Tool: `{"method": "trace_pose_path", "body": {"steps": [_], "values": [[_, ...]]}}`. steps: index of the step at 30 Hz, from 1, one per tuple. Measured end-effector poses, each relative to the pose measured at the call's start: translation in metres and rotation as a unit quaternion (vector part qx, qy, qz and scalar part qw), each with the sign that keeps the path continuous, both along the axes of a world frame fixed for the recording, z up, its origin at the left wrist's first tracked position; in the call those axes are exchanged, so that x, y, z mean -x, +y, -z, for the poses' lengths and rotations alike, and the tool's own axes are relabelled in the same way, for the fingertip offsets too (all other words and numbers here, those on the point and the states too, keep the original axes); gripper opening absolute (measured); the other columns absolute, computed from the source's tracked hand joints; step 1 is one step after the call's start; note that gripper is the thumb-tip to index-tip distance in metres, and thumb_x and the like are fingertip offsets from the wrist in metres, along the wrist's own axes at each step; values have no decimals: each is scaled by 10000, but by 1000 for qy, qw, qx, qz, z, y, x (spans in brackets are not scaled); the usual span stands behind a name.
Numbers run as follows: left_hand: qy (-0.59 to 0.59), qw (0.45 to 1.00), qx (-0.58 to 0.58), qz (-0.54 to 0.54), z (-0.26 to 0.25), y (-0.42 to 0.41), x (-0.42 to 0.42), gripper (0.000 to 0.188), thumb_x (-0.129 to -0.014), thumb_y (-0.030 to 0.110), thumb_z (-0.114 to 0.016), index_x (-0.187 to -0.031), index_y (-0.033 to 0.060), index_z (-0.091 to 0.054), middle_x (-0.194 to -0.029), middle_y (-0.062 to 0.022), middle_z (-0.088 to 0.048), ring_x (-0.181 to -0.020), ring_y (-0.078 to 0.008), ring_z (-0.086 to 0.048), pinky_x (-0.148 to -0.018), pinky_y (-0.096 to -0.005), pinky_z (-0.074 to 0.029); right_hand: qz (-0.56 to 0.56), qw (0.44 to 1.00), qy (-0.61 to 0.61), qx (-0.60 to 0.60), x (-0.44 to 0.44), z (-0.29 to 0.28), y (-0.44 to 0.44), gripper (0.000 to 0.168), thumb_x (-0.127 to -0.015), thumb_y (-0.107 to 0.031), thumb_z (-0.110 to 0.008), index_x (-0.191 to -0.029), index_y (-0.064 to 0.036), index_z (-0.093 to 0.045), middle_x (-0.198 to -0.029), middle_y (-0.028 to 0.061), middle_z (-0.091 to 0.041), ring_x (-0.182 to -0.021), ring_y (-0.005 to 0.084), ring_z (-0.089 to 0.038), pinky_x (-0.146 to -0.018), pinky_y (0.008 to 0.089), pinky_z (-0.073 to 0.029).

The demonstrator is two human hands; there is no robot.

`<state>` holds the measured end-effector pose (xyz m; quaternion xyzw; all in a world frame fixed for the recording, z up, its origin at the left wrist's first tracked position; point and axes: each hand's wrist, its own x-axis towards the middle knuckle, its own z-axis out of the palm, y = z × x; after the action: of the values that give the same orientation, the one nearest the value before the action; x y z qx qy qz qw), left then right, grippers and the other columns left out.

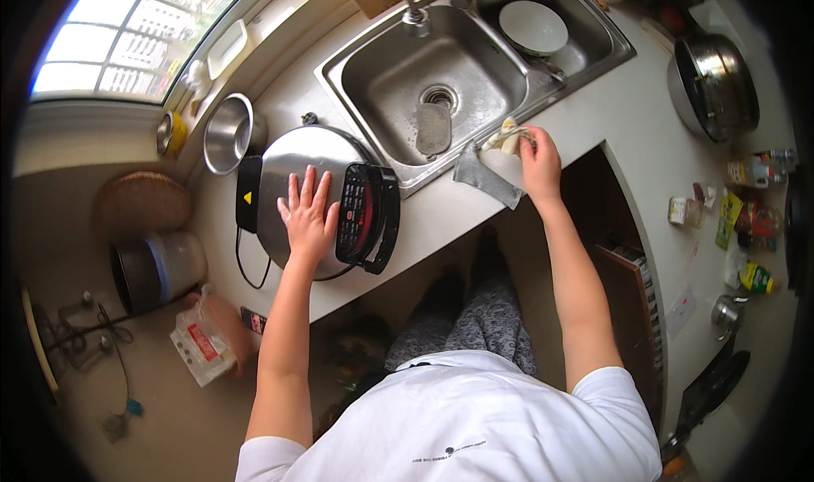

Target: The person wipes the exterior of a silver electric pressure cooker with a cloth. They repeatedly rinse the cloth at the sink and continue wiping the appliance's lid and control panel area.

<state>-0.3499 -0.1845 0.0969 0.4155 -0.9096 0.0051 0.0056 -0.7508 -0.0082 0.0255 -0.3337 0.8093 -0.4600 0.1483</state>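
My left hand (pixel 308 213) lies flat, fingers spread, on the round metal lid of an electric baking pan (pixel 318 145), its black control panel and handle on the right. My right hand (pixel 540 167) pinches a cloth at the sink's near edge; part of the cloth is pale and crumpled, and its exact outline is unclear. A grey cloth (pixel 486 175) hangs over the counter's front edge just left of that hand; I cannot tell if the two are one piece. Beyond is a stainless steel sink (pixel 381 81) with a grey oval pad (pixel 434 129) by the drain.
A steel bowl (pixel 229 133) stands left of the pan, near the window. The smaller basin holds a white bowl (pixel 533 27). On the right counter are a large metal pot (pixel 725 88), a glass jar (pixel 685 212) and several bottles. A cabinet door (pixel 629 278) stands ajar below.
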Motion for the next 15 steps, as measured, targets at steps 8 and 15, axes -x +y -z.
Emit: {"method": "trace_pose_path", "body": {"steps": [8,15], "values": [[26,1000,6,-5,-1,1,-3,568,-953,440,-539,-1492,298,-430,-1611,-29,-299,-1492,-366,-208,-1086,-732,-185,-27,870,-454,191,-72,-95,-35,238,-973,-238,-651,-1092,-34,-617,-950,19,-657,-848,62,-607,-740,227,-494],[187,981,-41,-26,-3,0,-21,597,-935,399,-594,-1463,154,-462,-1581,-67,-348,-1477,-371,-235,-1127,-671,-184,-114,956,-245,113,-138,-107,-90,330,-891,-302,-733,-958,4,-629,-991,76,-613,-832,128,-573,-755,284,-477]]}}
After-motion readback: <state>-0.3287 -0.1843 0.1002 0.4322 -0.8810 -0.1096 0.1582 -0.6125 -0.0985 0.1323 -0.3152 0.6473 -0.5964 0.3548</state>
